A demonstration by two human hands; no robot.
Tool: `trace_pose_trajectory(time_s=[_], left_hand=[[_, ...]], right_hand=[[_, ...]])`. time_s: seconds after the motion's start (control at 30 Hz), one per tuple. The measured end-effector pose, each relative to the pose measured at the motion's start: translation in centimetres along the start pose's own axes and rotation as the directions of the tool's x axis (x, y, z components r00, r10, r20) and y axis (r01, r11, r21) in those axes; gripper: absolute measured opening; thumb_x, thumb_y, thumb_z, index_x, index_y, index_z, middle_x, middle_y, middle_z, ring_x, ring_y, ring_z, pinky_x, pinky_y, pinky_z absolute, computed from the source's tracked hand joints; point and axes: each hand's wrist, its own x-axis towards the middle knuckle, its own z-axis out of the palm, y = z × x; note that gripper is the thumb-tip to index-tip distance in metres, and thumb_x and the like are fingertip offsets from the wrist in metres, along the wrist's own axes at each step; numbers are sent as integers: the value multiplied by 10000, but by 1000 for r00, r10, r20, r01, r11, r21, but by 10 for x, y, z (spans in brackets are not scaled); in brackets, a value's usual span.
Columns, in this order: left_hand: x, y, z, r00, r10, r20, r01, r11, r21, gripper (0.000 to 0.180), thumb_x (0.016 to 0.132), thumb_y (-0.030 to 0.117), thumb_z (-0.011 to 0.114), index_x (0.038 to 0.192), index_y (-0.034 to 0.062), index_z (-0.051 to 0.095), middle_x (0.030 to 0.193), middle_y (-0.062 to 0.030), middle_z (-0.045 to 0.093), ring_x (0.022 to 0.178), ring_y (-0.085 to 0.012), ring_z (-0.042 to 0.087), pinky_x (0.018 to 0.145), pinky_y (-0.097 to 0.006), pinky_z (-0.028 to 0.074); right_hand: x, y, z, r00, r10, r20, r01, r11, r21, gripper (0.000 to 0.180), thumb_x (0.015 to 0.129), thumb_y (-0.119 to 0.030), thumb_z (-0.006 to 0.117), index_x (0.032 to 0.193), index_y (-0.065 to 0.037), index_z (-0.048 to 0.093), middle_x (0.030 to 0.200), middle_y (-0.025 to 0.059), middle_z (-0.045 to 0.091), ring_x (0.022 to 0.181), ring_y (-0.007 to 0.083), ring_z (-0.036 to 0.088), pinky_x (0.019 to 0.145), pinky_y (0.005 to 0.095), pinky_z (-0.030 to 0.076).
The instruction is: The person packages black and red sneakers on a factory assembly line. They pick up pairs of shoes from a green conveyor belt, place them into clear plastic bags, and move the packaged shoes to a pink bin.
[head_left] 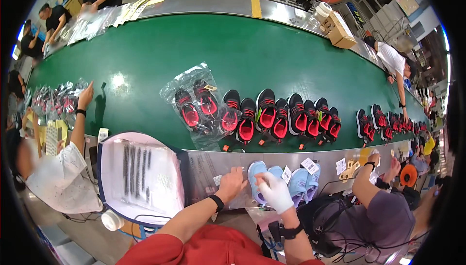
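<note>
Two hands work at the near edge of the metal desk [213, 160], just below the green conveyor belt [242, 51]. The left hand [230, 183], bare with a dark wristband, lies flat with fingers spread on a clear plastic bag [206, 175] on the desk; it presses rather than grips. The right hand [274, 192], in a white glove, is curled with fingertips pinched on the pale blue shoe [257, 180], apparently at its opening; whether it grips a tag or the shoe edge cannot be told. A second blue pair [304, 182] lies just beside, with white tags [309, 165] near it.

Risks, as judged from this layout: the bag is slick and only pressed down, so it may slide or crease under the palm if the left hand shifts. The blue shoe sits near the desk's front edge; a pull toward the body could tip it off. The neighbouring worker's arm [364, 180] at the right is close, so elbows could collide. Loose tags could be swept away by a sleeve.

Pose: both forearms enter from the lower edge, converging. The left forearm angles up and to the right, wrist low. The right forearm rises nearly straight, wrist bent forward over the shoe.

On the belt, black-and-red shoes [279, 117] stand in a row, one pair bagged [196, 102].
</note>
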Motion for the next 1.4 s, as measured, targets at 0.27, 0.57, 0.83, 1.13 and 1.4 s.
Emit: trace_pose_trajectory(time_s=[0.27,0.57,0.83,1.13,1.4], left_hand=[[-18,-22,8,997,-43,-62,48,995,91,180,769,126,576,892,22,497,833,-124,547,676,-255,614,568,-376,514],[-57,-4,-144,991,-68,113,115,21,-993,98,806,-2,542,840,76,494,970,-143,606,816,-229,605,724,-368,504],[-55,37,-165,934,-321,155,155,-27,-988,176,851,33,507,1026,20,517,746,-78,577,694,-184,610,595,-316,528],[-45,-10,-212,895,-446,34,-104,-281,-954,126,910,90,473,789,116,449,547,56,350,407,-47,327,349,-213,269],[-19,-5,-235,884,-245,-397,-282,398,-873,122,929,160,504,825,96,514,579,67,424,450,3,359,379,-178,270]], right_hand=[[8,-21,-67,973,-221,-72,220,975,-22,204,861,-132,523,992,9,592,770,127,645,701,193,630,641,297,486],[-2,-39,-62,957,-248,149,217,956,196,491,794,-338,654,1120,2,515,920,183,653,855,268,646,728,326,499],[3,-85,13,908,-262,327,235,965,120,469,824,-450,528,1078,-56,532,931,218,628,884,386,595,769,444,462],[32,-81,-34,928,-339,-156,315,935,-161,183,813,-190,559,940,-63,592,710,134,616,688,304,617,615,386,480],[7,-145,-46,669,-702,-243,603,705,-374,292,706,-133,666,959,-56,541,788,81,556,755,268,564,650,370,457]])
